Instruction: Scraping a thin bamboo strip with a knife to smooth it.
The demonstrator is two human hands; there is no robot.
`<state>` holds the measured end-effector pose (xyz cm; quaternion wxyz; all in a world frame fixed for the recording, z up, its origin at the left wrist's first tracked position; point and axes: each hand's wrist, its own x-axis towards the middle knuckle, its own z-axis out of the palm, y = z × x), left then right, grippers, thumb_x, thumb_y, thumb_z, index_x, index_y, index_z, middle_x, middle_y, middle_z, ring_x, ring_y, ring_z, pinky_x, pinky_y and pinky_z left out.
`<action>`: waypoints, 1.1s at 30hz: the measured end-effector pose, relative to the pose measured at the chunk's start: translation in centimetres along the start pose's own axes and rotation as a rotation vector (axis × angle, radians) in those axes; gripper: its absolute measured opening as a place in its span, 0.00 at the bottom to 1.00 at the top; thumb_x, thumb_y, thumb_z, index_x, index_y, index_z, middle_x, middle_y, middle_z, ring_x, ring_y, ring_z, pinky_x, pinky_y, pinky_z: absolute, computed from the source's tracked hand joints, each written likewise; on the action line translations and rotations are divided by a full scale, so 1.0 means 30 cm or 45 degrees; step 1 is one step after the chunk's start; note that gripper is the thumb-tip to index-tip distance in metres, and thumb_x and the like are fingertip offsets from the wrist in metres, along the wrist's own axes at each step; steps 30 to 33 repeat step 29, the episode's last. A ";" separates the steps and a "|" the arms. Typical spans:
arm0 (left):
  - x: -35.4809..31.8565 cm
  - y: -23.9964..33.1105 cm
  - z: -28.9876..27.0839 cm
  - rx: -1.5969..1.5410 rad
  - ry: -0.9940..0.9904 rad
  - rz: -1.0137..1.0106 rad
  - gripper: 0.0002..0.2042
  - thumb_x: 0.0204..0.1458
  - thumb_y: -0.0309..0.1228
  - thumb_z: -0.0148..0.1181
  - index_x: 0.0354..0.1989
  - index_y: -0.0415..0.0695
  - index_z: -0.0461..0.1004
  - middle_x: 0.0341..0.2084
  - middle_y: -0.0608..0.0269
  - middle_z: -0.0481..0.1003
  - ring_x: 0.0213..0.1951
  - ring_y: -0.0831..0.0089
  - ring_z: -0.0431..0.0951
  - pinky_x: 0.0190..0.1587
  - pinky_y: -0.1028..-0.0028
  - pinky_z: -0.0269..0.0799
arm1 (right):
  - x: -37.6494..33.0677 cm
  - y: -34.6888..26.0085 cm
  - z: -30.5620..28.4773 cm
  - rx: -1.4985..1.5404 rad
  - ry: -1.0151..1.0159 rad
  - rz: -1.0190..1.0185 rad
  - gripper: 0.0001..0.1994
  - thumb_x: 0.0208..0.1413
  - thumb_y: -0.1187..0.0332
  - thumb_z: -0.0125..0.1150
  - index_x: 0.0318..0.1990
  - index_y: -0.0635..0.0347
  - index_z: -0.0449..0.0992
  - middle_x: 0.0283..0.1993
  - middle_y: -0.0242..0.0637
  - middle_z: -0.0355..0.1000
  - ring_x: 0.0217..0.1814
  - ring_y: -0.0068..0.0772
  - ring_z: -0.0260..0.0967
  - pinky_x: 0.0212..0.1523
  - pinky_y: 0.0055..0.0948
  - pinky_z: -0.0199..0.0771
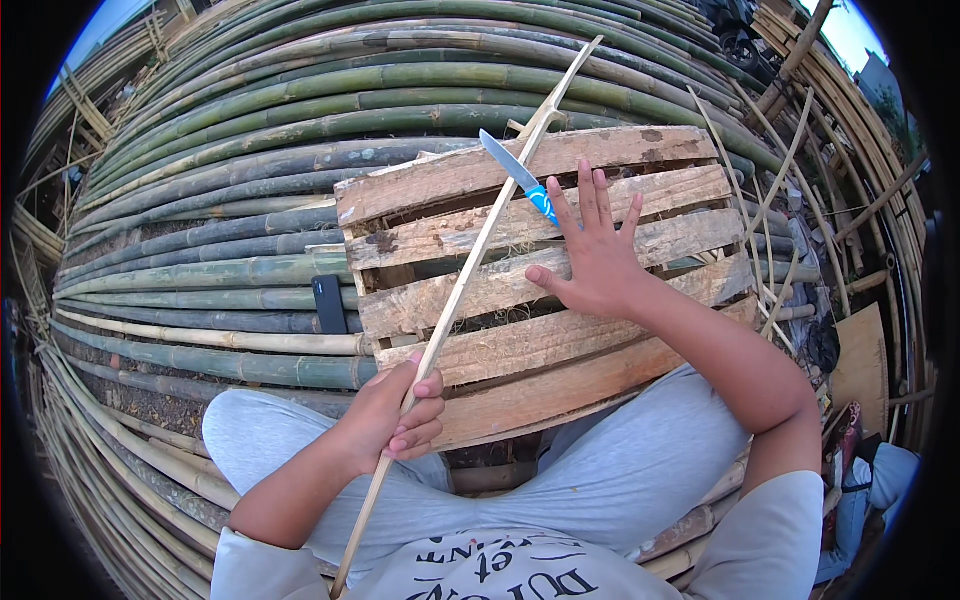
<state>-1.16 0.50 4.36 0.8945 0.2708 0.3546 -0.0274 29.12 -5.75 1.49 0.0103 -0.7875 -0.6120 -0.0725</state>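
Note:
My left hand (402, 415) is closed round a long pale bamboo strip (465, 272). The strip slants from beside my lap, up across the wooden slatted platform (480, 350), and past its far edge, where a split piece juts out near the far end. My right hand (597, 250) is spread over the slats with its fingers apart. Near its fingertips is a knife (518, 172) with a grey blade and a blue-and-white patterned handle. The blade crosses the strip, and the handle's end meets my fingers; whether they touch it I cannot tell.
Green and grey bamboo poles (250, 175) lie side by side all round the platform. A black phone-like object (329, 304) rests on them to the left. Thin loose strips (785, 165) stand out at the right. A person's blue-clad leg (850, 515) shows at lower right.

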 end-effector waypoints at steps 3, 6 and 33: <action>-0.001 0.001 0.005 0.007 0.013 0.000 0.22 0.68 0.50 0.31 0.24 0.52 0.57 0.07 0.75 0.51 0.07 0.83 0.51 0.07 0.80 0.44 | 0.001 0.012 0.001 0.000 -0.032 0.005 0.51 0.55 0.27 0.40 0.75 0.47 0.28 0.77 0.55 0.14 0.79 0.60 0.11 0.63 0.78 0.11; 0.003 0.001 0.003 0.006 0.009 0.006 0.21 0.69 0.50 0.31 0.24 0.52 0.57 0.07 0.75 0.51 0.07 0.83 0.51 0.07 0.80 0.44 | 0.002 0.016 0.010 0.011 -0.016 0.001 0.51 0.54 0.27 0.41 0.75 0.45 0.29 0.77 0.55 0.15 0.79 0.60 0.12 0.63 0.78 0.10; 0.006 -0.005 0.006 0.022 0.021 0.009 0.22 0.68 0.51 0.31 0.24 0.52 0.57 0.07 0.74 0.51 0.06 0.82 0.51 0.07 0.81 0.45 | 0.035 0.024 0.067 -0.132 0.182 0.066 0.48 0.57 0.32 0.45 0.75 0.50 0.36 0.77 0.55 0.20 0.80 0.58 0.23 0.66 0.76 0.19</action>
